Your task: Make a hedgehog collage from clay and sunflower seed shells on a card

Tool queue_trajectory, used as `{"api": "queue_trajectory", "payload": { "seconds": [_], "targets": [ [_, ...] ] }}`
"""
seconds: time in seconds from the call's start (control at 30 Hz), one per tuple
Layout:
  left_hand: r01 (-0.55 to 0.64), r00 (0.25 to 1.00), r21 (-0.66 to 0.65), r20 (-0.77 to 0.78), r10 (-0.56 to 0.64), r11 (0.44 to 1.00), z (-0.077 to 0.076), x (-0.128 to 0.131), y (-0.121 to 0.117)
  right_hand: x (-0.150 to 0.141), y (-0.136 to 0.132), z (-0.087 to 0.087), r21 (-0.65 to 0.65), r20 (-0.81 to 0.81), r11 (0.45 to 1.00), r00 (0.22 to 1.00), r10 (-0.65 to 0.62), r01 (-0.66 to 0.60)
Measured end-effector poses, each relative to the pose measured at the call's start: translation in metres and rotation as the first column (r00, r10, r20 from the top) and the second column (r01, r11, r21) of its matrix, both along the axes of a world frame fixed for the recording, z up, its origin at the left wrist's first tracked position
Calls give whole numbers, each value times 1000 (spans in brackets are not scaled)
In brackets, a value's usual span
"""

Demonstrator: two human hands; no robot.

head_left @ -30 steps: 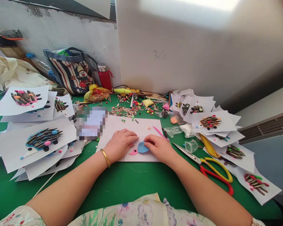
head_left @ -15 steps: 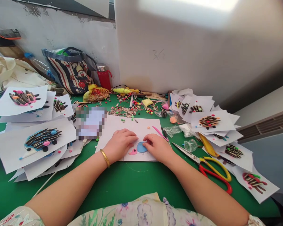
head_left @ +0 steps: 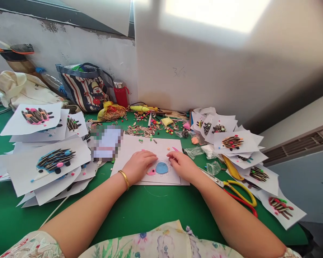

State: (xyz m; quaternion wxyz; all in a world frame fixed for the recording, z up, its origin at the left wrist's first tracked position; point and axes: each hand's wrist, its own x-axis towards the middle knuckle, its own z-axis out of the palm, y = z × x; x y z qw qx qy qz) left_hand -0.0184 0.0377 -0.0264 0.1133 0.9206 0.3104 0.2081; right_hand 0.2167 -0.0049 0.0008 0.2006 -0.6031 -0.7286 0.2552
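Note:
A sheet of white paper (head_left: pixel 131 147) lies in front of me on another sheet. On it is a flat blue clay oval (head_left: pixel 162 167) within a drawn outline with small feet, and a pink clay piece (head_left: pixel 151 172) with a dark dot joins its left side. My left hand (head_left: pixel 140 165) rests on the paper left of the clay, fingers stretched out and holding nothing visible. To the right of the blue clay, my right hand (head_left: pixel 183 165) is bent over the paper's edge, thumb and fingers apart. It partly hides a pink plastic tool (head_left: pixel 174 149).
Stacked hedgehog pictures (head_left: pixel 20 168) lie at left, with more pictures (head_left: pixel 235 141) at right. Scissors (head_left: pixel 231 188) lie beside my right forearm. Behind the paper are sunflower seeds (head_left: pixel 138 129), clay bits and a yellow clay lump (head_left: pixel 167 122). A phone (head_left: pixel 107 143) lies at left.
My right hand has lifted off the blue clay and shifted right, uncovering the oval. My left hand stays on the paper. The camera view has shifted slightly.

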Motion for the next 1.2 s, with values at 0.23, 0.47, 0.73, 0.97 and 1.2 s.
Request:
{"api": "queue_trajectory", "payload": {
  "seconds": [0.23,0.47,0.73,0.97,1.2],
  "targets": [
    [-21,999,130,-46,27,991,21,6,-22,8,-8,-1,102,87,982,985,149,-158],
    [113,984,196,-155,-83,974,27,20,-49,12,-11,-17,202,8,968,988,152,-150],
    [121,984,161,-151,-97,980,25,19,-37,13,-16,-12,245,30,946,977,210,-211],
    [182,983,160,-35,-179,970,21,9,-22,16,-22,-3,236,146,917,945,293,-321],
    [53,999,60,-14,-52,997,19,-1,-27,12,-25,-7,269,319,870,891,323,-412]
  ]
}}
